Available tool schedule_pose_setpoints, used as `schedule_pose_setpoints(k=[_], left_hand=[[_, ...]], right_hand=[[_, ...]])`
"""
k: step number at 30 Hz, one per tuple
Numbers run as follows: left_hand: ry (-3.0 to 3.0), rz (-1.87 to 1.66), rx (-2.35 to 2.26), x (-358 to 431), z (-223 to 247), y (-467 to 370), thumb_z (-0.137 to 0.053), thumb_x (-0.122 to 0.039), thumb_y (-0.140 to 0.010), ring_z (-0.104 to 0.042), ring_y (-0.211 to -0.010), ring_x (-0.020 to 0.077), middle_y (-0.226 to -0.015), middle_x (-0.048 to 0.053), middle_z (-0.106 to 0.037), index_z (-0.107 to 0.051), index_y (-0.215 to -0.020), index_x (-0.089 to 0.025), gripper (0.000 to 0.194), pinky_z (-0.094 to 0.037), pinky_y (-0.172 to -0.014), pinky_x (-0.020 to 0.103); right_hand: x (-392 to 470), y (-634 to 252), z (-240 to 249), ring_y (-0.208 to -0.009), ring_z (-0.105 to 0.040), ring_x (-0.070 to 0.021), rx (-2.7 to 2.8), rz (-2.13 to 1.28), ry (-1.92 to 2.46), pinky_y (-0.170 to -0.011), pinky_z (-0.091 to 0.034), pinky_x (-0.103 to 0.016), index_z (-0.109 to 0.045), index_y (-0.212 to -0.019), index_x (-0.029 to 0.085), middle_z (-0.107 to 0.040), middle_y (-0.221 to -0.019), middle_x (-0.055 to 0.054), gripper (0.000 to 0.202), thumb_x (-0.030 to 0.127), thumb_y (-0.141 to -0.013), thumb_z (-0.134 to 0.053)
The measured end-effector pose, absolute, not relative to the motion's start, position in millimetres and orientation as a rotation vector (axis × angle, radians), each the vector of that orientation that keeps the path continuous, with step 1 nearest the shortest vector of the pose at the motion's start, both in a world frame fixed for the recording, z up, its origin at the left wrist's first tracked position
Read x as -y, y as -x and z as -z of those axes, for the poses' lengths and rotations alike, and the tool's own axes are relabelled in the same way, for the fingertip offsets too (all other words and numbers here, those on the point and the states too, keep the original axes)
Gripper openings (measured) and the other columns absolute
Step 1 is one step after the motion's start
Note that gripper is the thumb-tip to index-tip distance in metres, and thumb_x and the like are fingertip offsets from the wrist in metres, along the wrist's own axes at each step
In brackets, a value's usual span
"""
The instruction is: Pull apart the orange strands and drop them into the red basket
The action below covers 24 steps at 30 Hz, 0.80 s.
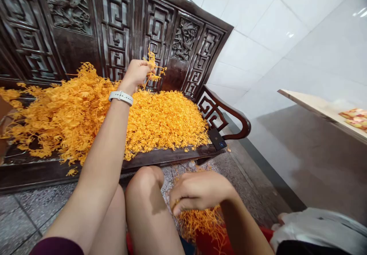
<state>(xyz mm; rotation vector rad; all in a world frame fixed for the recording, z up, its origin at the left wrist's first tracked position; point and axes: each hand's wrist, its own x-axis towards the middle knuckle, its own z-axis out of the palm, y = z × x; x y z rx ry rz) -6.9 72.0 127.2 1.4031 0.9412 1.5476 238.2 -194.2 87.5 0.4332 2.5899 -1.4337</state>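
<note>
My left hand [138,74], with a pale watch band at the wrist, pinches a branching orange-yellow plastic piece [153,69] above the bench. Below it, a big heap of similar orange pieces [77,109] covers the left of the seat, and a flatter pile of small orange pieces [166,119] spreads to its right. My right hand [196,194] is beside my knee, over a tangle of thin orange strands [203,224]. Its fingers are curled together, with a small bit of orange at the fingertips that is too small to make out.
The dark carved bench [169,155] has a curved armrest [241,127]. A black phone [217,139] lies at its right end. At the right, a wooden board [315,108] holds a patterned item [355,117]. White plastic [318,230] is at the lower right.
</note>
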Motion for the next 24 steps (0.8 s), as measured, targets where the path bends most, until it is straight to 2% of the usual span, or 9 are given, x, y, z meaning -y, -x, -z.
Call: schedule_pose_setpoints(k=[2,4,7,9,11,14,17,21,24], left_hand=[[-1.351,-1.496,-0.957,-66,-132,25,-0.070,-0.032,-0.094,-0.032,-0.048,0.0074,-0.054,-0.003,-0.038,-0.066,-0.075,-0.018,0.023,-0.028,-0.052,0.029],[-1.333,-1.482,-0.918,-55,-138,30,-0.066,-0.032,-0.097,-0.023,-0.046,0.0055,-0.056,-0.004,-0.038,-0.068,-0.082,-0.018,0.021,-0.021,-0.050,0.028],[-1.388,-1.443,-0.863,-40,-145,22,-0.065,-0.030,-0.098,-0.022,-0.044,0.0040,-0.058,-0.003,-0.040,-0.069,-0.083,-0.017,0.020,-0.016,-0.049,0.028],[-1.430,-1.393,-0.830,-32,-149,13,-0.068,-0.031,-0.098,-0.026,-0.044,0.0038,-0.057,-0.004,-0.038,-0.068,-0.080,-0.016,0.023,-0.015,-0.049,0.028],[-1.461,-1.335,-0.770,-24,-153,3,-0.067,-0.032,-0.099,-0.028,-0.044,0.0032,-0.057,-0.004,-0.038,-0.068,-0.079,-0.015,0.027,-0.013,-0.050,0.027],[-1.483,-1.239,-0.645,-9,-156,-16,-0.062,-0.031,-0.103,-0.026,-0.044,0.0014,-0.058,-0.004,-0.043,-0.069,-0.083,-0.014,0.027,-0.012,-0.049,0.026],[-1.481,-1.239,-0.555,2,-153,-40,-0.062,-0.024,-0.102,-0.032,-0.046,0.0018,-0.060,-0.003,-0.048,-0.069,-0.082,-0.013,0.024,-0.016,-0.048,0.023],[-1.411,-1.357,-0.589,0,-143,-63,-0.060,-0.006,-0.092,-0.038,-0.050,0.0045,-0.059,-0.002,-0.051,-0.065,-0.072,-0.014,0.022,-0.023,-0.049,0.021],[-1.344,-1.547,-0.703,-15,-137,-64,-0.055,-0.002,-0.088,-0.045,-0.057,0.0080,-0.067,0.001,-0.058,-0.064,-0.074,-0.015,0.022,-0.030,-0.051,0.022]], right_hand=[[184,-247,-92,-0.079,-0.070,-0.0152,-2.568,1.696,-0.379,-0.073,-0.052,-0.026,-0.076,-0.103,0.014,-0.077,-0.090,-0.008,0.017,0.028,-0.103,-0.065],[163,-250,-99,-0.073,-0.066,-0.0140,-2.714,2.151,-0.646,-0.069,-0.054,-0.025,-0.076,-0.101,0.017,-0.073,-0.085,-0.006,0.018,0.034,-0.099,-0.069],[126,-243,-108,-0.073,-0.062,-0.0135,-2.510,2.992,-1.722,-0.067,-0.056,-0.024,-0.071,-0.097,0.020,-0.070,-0.089,-0.006,0.021,0.041,-0.097,-0.065],[108,-235,-112,-0.075,-0.062,-0.0127,-2.226,3.155,-2.263,-0.067,-0.055,-0.023,-0.070,-0.101,0.020,-0.069,-0.095,-0.006,0.019,0.037,-0.093,-0.065],[97,-225,-116,-0.073,-0.060,-0.0110,-2.456,2.932,-2.427,-0.064,-0.053,-0.022,-0.069,-0.107,0.021,-0.067,-0.097,-0.004,0.023,0.034,-0.089,-0.071],[86,-213,-122,-0.075,-0.060,-0.0110,-3.139,2.062,-2.399,-0.064,-0.050,-0.024,-0.066,-0.114,0.024,-0.067,-0.099,-0.002,0.034,0.041,-0.087,-0.079],[74,-206,-127,-0.073,-0.059,-0.0118,-3.454,1.390,-2.208,-0.064,-0.047,-0.026,-0.065,-0.101,0.023,-0.067,-0.091,-0.001,0.028,0.048,-0.093,-0.074],[84,-201,-130,-0.062,-0.051,-0.0108,-3.497,1.136,-2.056,-0.062,-0.042,-0.028,-0.053,-0.071,0.021,-0.055,-0.068,0.002,0.036,0.037,-0.102,-0.061],[126,-192,-131,-0.062,-0.050,-0.0104,-3.392,1.261,-1.606,-0.063,-0.042,-0.027,-0.056,-0.070,0.020,-0.056,-0.067,0.003,0.032,0.025,-0.102,-0.059]])
